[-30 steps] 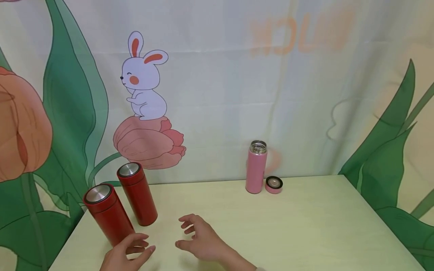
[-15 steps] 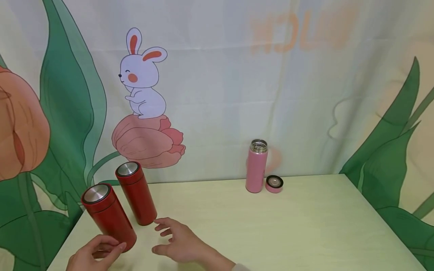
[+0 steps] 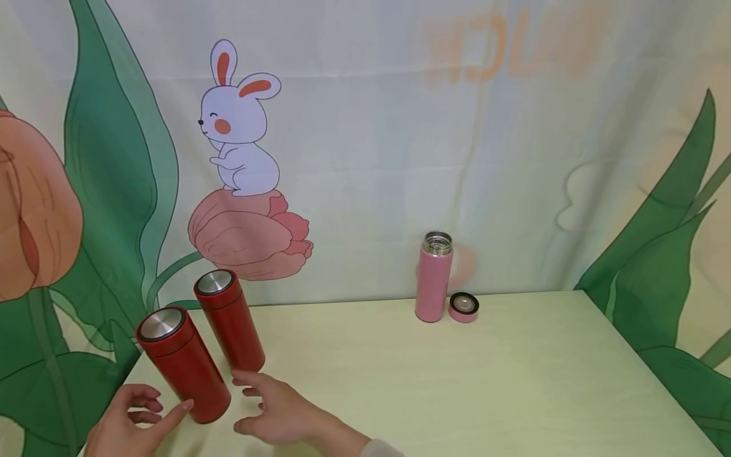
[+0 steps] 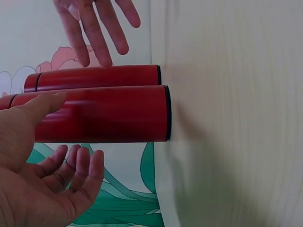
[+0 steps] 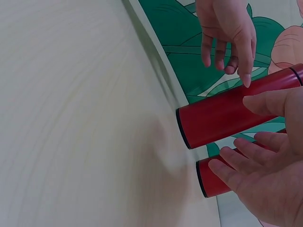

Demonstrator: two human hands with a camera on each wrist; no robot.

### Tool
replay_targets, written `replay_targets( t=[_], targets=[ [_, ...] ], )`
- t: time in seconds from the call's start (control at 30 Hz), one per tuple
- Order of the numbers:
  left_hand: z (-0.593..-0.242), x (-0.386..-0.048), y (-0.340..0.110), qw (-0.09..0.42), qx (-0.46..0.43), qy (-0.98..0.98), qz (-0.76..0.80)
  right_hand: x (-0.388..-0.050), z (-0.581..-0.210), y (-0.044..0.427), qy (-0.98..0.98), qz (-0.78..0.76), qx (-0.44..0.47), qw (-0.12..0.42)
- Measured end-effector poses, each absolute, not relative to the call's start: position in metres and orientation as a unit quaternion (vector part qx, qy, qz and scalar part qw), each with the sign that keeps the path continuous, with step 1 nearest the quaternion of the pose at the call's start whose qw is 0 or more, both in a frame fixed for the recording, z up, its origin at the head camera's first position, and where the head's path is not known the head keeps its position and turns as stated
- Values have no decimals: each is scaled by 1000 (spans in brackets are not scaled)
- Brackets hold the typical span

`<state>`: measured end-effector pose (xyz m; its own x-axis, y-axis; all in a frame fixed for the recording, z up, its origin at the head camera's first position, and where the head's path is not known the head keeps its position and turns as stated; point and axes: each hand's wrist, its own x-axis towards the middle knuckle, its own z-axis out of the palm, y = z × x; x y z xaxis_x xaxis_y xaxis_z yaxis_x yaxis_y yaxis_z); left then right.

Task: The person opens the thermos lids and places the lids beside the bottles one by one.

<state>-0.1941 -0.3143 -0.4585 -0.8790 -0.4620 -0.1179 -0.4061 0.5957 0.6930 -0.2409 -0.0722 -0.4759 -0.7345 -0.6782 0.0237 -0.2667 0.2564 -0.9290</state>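
Two red thermos bottles with silver-topped lids stand upright at the table's left. The front thermos (image 3: pixel 185 368) is between my two hands. My left hand (image 3: pixel 128 422) is at its left, fingers loosely bent and apart from it, the thumb overlapping its lower body; whether the thumb touches, I cannot tell. On its right side is my right hand (image 3: pixel 280 412), thumb and fingers spread around a gap, holding nothing. Its fingertips overlap the base of the rear thermos (image 3: pixel 233 324). In the right wrist view the right thumb (image 5: pixel 265 101) crosses in front of the front thermos.
At the back of the pale table (image 3: pixel 514 381) stands a pink thermos (image 3: pixel 432 289) without its lid, its steel mouth showing. Its pink lid (image 3: pixel 464 315) lies beside it, underside up. A printed curtain (image 3: pixel 354 158) hangs behind the table.
Both hands have moved left, the right hand from the table's middle to beside the front thermos, the left hand to that thermos's left side. The bottles stand where they were.
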Motion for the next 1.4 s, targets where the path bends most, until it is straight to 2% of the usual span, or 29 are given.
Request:
replay_targets(
  t=[0.2, 0.47, 0.6, 0.97, 1.4],
  targets=[
    [-459, -198, -315, 40, 222, -890, -396, -240, -474, -82, 780, -508, -311, 192],
    [-459, -211, -319, -26, 165, -890, -424, -241, -473, -90, 787, -493, -313, 197],
    [-463, -214, -317, -40, 152, -898, -411, -241, -473, -92, 786, -493, -313, 205],
    [-466, -215, -309, -10, 153, -904, -398, -238, -473, -95, 801, -470, -324, 179],
    [-459, -211, -301, 24, 166, -903, -395, -243, -474, -94, 783, -495, -332, 176]
  ],
)
